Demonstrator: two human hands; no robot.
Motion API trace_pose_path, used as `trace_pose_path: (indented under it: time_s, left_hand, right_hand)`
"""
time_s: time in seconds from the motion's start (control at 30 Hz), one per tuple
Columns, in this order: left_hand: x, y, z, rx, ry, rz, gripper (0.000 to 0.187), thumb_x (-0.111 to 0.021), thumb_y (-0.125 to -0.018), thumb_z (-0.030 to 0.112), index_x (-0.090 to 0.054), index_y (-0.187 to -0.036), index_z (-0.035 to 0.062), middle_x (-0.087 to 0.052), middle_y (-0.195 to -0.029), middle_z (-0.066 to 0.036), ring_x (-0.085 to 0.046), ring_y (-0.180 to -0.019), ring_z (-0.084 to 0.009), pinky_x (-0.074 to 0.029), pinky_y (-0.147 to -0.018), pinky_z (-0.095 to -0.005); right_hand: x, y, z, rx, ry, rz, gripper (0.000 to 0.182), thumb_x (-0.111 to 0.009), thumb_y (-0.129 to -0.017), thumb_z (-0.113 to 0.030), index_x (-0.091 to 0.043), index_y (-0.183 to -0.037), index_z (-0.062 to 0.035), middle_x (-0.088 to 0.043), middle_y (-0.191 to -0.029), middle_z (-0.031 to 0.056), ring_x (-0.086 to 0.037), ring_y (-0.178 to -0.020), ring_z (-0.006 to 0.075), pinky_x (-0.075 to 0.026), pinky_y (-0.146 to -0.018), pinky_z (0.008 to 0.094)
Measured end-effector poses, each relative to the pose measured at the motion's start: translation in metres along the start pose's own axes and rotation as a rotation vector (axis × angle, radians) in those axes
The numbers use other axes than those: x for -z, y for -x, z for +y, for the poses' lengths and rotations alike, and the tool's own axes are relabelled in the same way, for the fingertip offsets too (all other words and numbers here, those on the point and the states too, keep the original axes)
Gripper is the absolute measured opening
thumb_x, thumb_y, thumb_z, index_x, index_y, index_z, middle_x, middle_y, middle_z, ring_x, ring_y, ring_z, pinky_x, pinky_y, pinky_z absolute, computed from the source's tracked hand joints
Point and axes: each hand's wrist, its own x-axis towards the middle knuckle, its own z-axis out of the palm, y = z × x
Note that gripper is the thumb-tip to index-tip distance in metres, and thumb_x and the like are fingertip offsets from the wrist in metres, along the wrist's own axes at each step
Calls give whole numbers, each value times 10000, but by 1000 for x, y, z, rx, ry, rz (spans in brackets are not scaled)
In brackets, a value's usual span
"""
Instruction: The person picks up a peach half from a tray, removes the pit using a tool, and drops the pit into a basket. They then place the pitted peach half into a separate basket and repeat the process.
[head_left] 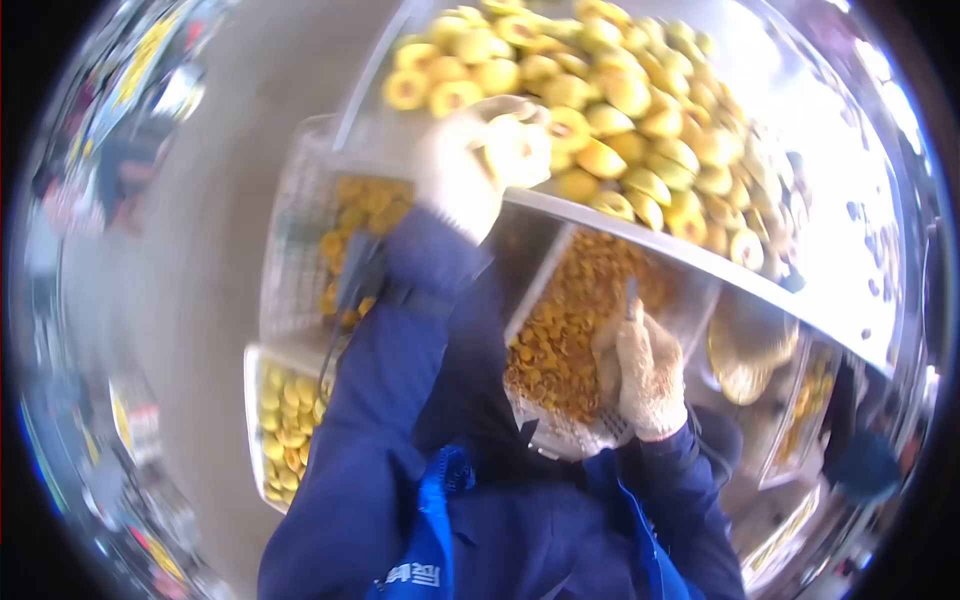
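Observation:
My left hand [465, 165], in a pale work glove, is closed around a halved yellow peach [522, 150] at the near edge of the metal table. Bright light washes out its detail. Heaped on the table just beyond are many peach halves [620, 85], several showing hollow centres. Lower down, my right hand [645, 370], in a stained glove, grips a small thin-bladed tool [631, 297] with its tip pointing up and away; the handle is hidden in the fist. Under that hand stands a crate of brown-orange peach scraps [560, 335].
The raised rim of the metal table [690, 255] crosses in front of me. To the left are a white crate of orange pieces [290, 230] and another crate of yellow fruit [255, 420]. A round basket-like container [745, 350] and further crates stand at right.

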Motion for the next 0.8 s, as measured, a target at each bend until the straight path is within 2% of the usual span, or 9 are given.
trace_pose_path:
  time_s: [0.07,0.13,0.2,0.27,0.37,0.43,0.53,0.67,0.8]
  left_hand:
    - [-37,38,-14,125,149,-56,443,-583,-935,355,-720,-1108,-28,-690,-1266,-252,-698,-1036,-407,-615,-799,-510]
    - [-50,56,-38,218,169,-17,478,-577,-933,413,-725,-1104,-8,-706,-1194,-263,-702,-971,-418,-602,-781,-493]
    - [-58,64,-63,185,75,20,484,-569,-931,435,-711,-1053,-12,-706,-1085,-263,-697,-883,-393,-583,-750,-467]
    - [-60,68,-82,171,46,10,483,-566,-931,436,-701,-1035,-15,-704,-1047,-262,-692,-861,-384,-576,-742,-458]
    - [-69,75,-90,192,42,31,448,-557,-961,377,-696,-1057,-37,-713,-1039,-262,-697,-875,-367,-579,-777,-440]
    - [-68,77,-94,182,98,-15,371,-550,-1022,262,-697,-1096,-71,-728,-1057,-261,-712,-914,-340,-591,-845,-418]
    - [-73,83,-104,6,-182,34,323,-547,-1043,193,-703,-1104,-84,-742,-1044,-251,-727,-883,-293,-600,-813,-386]
    - [-53,86,-115,-143,-687,-30,407,-501,-1044,276,-645,-1210,-66,-724,-1096,-266,-708,-916,-379,-591,-814,-455]
    - [-48,83,-120,-57,-373,77,303,-584,-1050,178,-709,-1104,-92,-756,-998,-209,-716,-848,-256,-586,-781,-355]
  right_hand:
    - [1,2,-17,-120,15,29,345,-568,-1152,-303,-682,-1016,-7,-616,-677,47,-583,-543,139,-435,-513,309]
    - [9,0,6,339,300,-40,209,-664,-1056,-120,-682,-1212,19,-675,-900,144,-672,-690,294,-507,-573,418]
    - [5,-5,9,491,426,25,220,-685,-1030,-94,-683,-1220,19,-675,-931,174,-684,-725,368,-508,-579,466]
    - [0,-13,14,441,382,160,149,-702,-1037,-154,-694,-1056,-6,-624,-793,187,-655,-668,421,-474,-554,501]
    - [2,-24,27,528,397,236,178,-705,-1041,-187,-675,-964,-30,-576,-713,193,-630,-629,441,-461,-547,511]
    - [5,-25,26,535,438,197,138,-698,-1032,-160,-720,-1089,-37,-587,-770,163,-642,-640,395,-466,-541,499]
    - [5,-27,27,614,587,192,269,-683,-1025,-139,-716,-1272,-36,-572,-799,131,-632,-637,346,-469,-529,476]
    - [4,-30,45,686,741,182,446,-666,-1014,-119,-650,-1452,-34,-543,-801,106,-608,-625,306,-460,-512,454]
    - [2,-35,56,708,724,160,491,-668,-1007,-117,-630,-1490,-38,-540,-802,103,-602,-624,300,-451,-505,454]
